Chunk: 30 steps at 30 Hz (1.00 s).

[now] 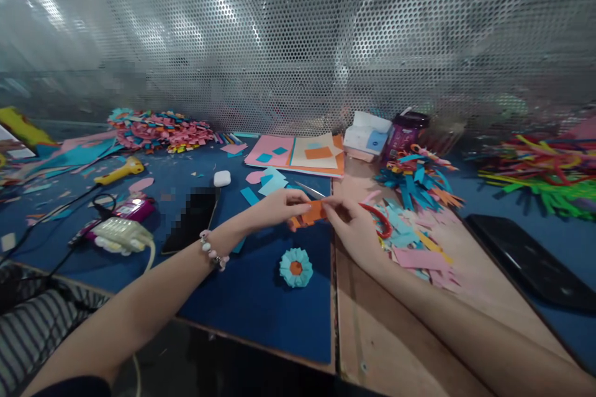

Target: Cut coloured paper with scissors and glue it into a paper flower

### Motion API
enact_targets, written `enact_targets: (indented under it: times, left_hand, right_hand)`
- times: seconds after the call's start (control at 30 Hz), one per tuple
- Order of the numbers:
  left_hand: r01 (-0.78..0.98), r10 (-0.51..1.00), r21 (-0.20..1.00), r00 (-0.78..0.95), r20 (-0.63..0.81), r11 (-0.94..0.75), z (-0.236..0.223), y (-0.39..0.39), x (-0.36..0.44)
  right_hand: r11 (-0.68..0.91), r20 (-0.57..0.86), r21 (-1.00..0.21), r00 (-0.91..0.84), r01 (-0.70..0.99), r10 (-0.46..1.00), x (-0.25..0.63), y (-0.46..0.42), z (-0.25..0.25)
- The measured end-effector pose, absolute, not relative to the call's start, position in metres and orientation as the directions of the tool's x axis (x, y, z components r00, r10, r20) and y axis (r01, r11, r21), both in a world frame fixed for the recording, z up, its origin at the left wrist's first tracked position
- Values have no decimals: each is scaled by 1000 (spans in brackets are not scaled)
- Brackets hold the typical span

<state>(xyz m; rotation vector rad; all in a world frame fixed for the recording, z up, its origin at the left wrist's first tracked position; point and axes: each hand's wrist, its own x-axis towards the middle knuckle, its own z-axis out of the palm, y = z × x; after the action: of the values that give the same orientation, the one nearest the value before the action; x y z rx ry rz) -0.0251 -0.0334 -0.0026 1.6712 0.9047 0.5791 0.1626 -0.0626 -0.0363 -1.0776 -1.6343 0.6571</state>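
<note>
Both my hands pinch a small strip of orange paper [311, 213] above the table. My left hand [274, 208] has its fingers closed on the strip's left end, and a beaded bracelet circles that wrist. At the other end my right hand [349, 223] grips it between thumb and fingers. Below them a light blue paper flower [303, 272] with an orange centre lies on the blue tabletop. Scissors with red handles [382, 221] rest behind my right hand, which partly hides them; their blade points left.
Paper scraps [421, 251] lie right of my right arm. A black phone [193, 220] and white earbud case [222, 178] are at left, near a yellow glue gun [121, 171]. Paper sheets [265, 164] lie behind, before a perforated metal panel [279, 43]. A black object [526, 260] sits far right.
</note>
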Motion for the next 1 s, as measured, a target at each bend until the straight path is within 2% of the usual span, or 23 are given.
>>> enact_targets:
  times: [0.13,0.23,0.43,0.53,0.63,0.8,1.0]
  left_hand:
    - [125,786,987,599,-153,97,-5,-36,-21]
    - [48,834,986,527,-160,159,-7,-36,-19]
    - [-57,868,976,470,-161,212,-9,-33,-17]
    - [-93,866,975,481,-134,202,-10,-33,-17]
    - [-103,871,979,479,-108,178,-10,-33,-17]
    - [-96,875,987,479,-66,127,-11,-32,-18]
    - [-78,879,993,474,-44,91,-12,-31,-20]
  right_hand:
    - [453,475,-831,-12,323,880,163,-62,-38]
    - [528,563,-760,-22,380,826,162,-61,-41]
    - [689,764,-422,-177,589,620,163,-58,-50]
    - [673,772,-287,-250,682,584,164,-57,-52]
    - [659,768,-201,-301,725,565,164,-57,-53]
    - [663,781,-134,-334,736,529,161,-60,-50]
    - [677,735,-169,-366,716,570,158,-66,-47]
